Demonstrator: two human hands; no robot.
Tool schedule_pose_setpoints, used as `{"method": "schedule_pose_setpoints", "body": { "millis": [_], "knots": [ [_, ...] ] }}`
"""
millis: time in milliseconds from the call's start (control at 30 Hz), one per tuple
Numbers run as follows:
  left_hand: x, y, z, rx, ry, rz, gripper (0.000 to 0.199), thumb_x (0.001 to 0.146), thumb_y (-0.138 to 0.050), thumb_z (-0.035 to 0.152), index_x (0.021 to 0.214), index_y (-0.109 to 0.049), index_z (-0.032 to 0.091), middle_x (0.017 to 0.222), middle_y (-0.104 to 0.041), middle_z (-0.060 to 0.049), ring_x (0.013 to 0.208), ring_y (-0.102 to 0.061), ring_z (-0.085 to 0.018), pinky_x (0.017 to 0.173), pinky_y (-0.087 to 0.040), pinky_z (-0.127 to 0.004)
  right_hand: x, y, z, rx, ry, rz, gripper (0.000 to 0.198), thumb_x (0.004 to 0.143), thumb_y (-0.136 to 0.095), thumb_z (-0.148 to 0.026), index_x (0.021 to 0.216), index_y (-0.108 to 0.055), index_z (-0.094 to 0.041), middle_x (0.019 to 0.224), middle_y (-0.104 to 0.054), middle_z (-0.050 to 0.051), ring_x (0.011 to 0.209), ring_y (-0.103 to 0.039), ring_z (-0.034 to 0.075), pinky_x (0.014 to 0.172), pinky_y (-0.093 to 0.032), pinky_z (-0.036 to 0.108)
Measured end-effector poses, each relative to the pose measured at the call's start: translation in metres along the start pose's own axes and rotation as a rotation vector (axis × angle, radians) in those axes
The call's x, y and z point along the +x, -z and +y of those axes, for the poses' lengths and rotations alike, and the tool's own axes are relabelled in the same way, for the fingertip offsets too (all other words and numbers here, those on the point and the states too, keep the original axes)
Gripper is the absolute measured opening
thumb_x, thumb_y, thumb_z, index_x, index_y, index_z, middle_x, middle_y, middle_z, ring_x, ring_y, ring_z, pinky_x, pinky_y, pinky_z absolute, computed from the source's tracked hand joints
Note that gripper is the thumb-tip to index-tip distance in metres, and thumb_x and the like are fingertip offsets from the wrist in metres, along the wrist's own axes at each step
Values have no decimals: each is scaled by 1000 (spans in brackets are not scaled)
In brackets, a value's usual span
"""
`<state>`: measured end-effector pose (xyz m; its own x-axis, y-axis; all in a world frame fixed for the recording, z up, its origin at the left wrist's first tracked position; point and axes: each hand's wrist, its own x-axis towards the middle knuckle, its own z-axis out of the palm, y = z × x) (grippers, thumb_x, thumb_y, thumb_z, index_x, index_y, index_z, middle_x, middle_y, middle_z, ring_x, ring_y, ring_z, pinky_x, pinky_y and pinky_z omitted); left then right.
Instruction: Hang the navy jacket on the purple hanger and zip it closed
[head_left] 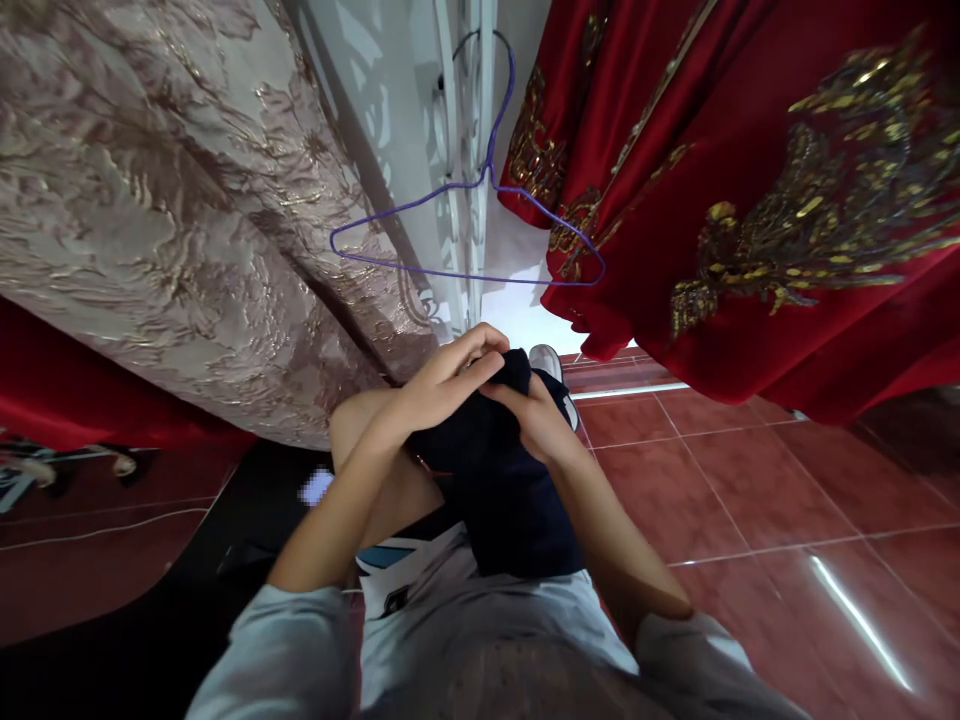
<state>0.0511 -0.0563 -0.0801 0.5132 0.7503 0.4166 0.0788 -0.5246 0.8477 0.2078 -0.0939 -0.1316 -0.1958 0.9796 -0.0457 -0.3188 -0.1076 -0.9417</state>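
A dark navy cloth garment lies bunched across my lap, its far end raised between my two hands. My left hand has thumb and fingers curled on the upper edge of the cloth. On the other side, my right hand grips the same edge, its thumb lying over the fabric and its fingers behind it. The hands are almost touching. What kind of garment it is, I cannot make out. Just beyond them, a purple wire hanger hangs bare from a white metal rack.
On the left hangs a pale pink textured gown, and on the right a red dress with gold embroidery. Red tiles cover the floor. A black surface is beside my left leg, with a small blurred bright object on it.
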Motion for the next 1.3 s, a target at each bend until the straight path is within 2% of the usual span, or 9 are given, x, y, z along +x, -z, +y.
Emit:
{"method": "schedule_pose_setpoints", "body": {
  "millis": [133,233,367,533,700,833,967,1133,1300],
  "knots": [
    [2,29,-10,-136,121,-78,67,88,-56,81,97,-77,18,88,-72,-12,78,-70,-24,71,-59,-32,4,0,-17,7,-266,-212,29,72,-83,-30,97,-75,-18,95,-77,5,92,-73,21,89,-60,35],
    [-10,36,-13,-227,235,-145,71,84,-64,81,118,-73,19,112,-73,-15,104,-70,-29,89,-59,-36,4,-3,-31,-60,-227,-326,34,70,-85,-27,101,-75,-18,100,-77,4,92,-72,18,87,-58,29],
    [-35,35,-23,87,320,-346,73,103,-26,75,133,-66,22,127,-72,-10,126,-62,-29,109,-50,-41,6,-2,-59,-137,-240,-351,26,69,-81,-28,91,-74,-15,85,-73,4,77,-67,15,69,-54,25],
    [-45,64,-42,622,225,-576,54,102,-44,65,109,-74,20,115,-75,-10,117,-69,-31,124,-30,-58,19,21,-101,-454,255,-156,19,73,-66,-18,58,-55,-17,57,-48,-3,52,-45,8,48,-35,22],
    [-40,131,-51,1171,261,-401,44,97,-55,51,120,-68,16,126,-71,-18,125,-64,-39,117,-30,-67,71,42,-94,-652,811,241,20,77,-56,-13,60,-49,-20,62,-47,0,67,-56,15,65,-50,29],
    [-51,154,-45,1182,439,-344,42,102,-38,48,89,-65,18,98,-74,-14,92,-71,-31,88,-52,-43,128,48,-44,-702,704,125,10,87,-54,-20,84,-64,-20,86,-67,4,88,-65,20,89,-55,38],
    [-65,162,-43,1128,446,-226,44,102,-34,46,85,-63,18,94,-72,-13,89,-69,-31,85,-52,-44,140,61,-10,-709,540,170,24,94,-57,-39,80,-58,-20,78,-61,3,76,-58,18,80,-51,36],
    [-45,171,-35,1023,70,196,33,101,-45,46,90,-63,20,115,-70,-7,111,-64,-25,104,-49,-43,103,85,-23,-714,551,240,41,90,-63,-42,63,-41,-21,62,-38,-2,59,-37,11,57,-32,28],
    [17,128,-4,941,-172,361,17,101,-50,31,107,-63,22,119,-68,-6,115,-64,-23,105,-50,-41,78,81,-39,-711,462,149,35,90,-65,-39,65,-48,-19,63,-45,-1,59,-41,11,54,-33,27]
  ]
}}
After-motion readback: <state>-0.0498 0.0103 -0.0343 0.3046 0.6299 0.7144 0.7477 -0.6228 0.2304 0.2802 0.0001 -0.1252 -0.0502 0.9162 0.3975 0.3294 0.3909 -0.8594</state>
